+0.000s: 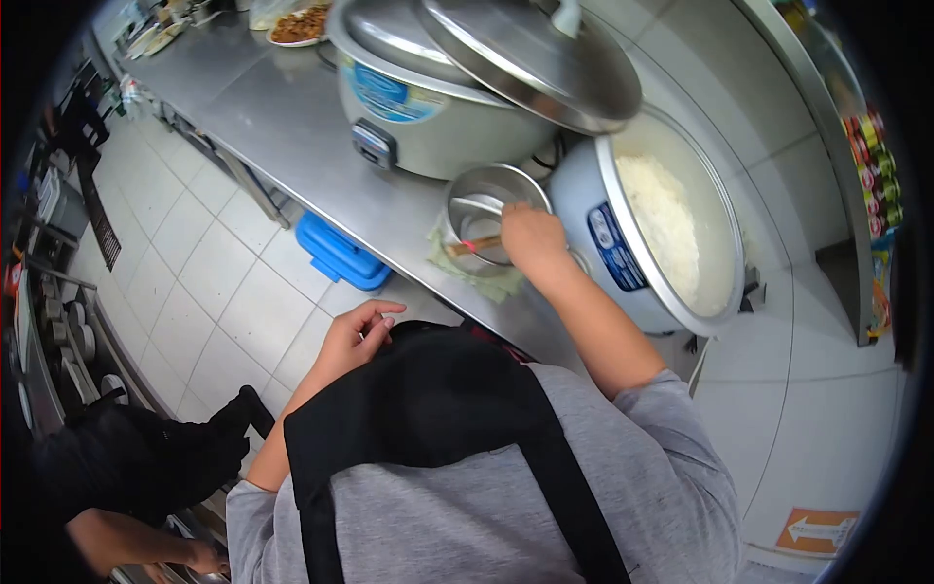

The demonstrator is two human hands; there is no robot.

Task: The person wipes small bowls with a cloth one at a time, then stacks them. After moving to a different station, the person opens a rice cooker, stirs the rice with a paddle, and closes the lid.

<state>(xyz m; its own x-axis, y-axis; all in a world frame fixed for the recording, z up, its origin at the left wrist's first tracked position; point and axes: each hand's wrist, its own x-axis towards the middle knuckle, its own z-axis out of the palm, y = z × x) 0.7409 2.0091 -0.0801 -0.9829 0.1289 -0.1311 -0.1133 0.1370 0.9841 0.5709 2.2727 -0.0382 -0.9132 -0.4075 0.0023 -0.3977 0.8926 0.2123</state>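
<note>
My right hand [532, 238] reaches into a metal pot [501, 175] on the steel counter, fingers closed around the end of a pale utensil [475, 204]; its working end cannot be made out. A wooden handle [473, 247] with a red band also lies across the pot, partly behind my hand. Under the pot is a greenish cloth [496, 284]. Just right of my hand stands an uncovered rice cooker [608, 243] holding white rice [662, 219]. My left hand [358, 336] hangs near my apron, its fingers loosely bent and apart, holding nothing visible.
A second large rice cooker [438, 136] stands behind the pot, a metal lid [545, 63] leaning over it. Farther along the counter [263, 97] is a plate of food [300, 26]. A blue-lidded container [341, 255] sits below. Another person's arm [126, 540] shows at lower left.
</note>
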